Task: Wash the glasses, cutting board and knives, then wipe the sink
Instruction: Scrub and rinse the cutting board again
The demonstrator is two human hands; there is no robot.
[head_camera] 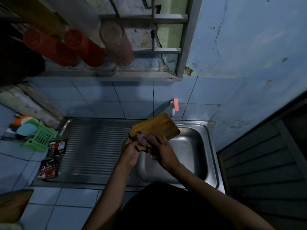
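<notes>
1 steel sink point(209, 165), basin at right. 1 wooden cutting board point(155, 129) was tilted over the basin below 1 tap point(173, 107), left hand point(128, 154) gripping its near end, right hand point(155, 146) pressing 1 scrub pad point(142, 141) on its face. Advice: brace firmly, scrub both faces and edges, rinse afterwards. 3 tumblers on sill: 2 red tumblers point(49, 47), 1 clear glass point(116, 42). Knives: none seen.

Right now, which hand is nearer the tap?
Right. The right hand rubs the cutting board just below the tap; the left hand holds the board's lower-left end, farther away.
</notes>
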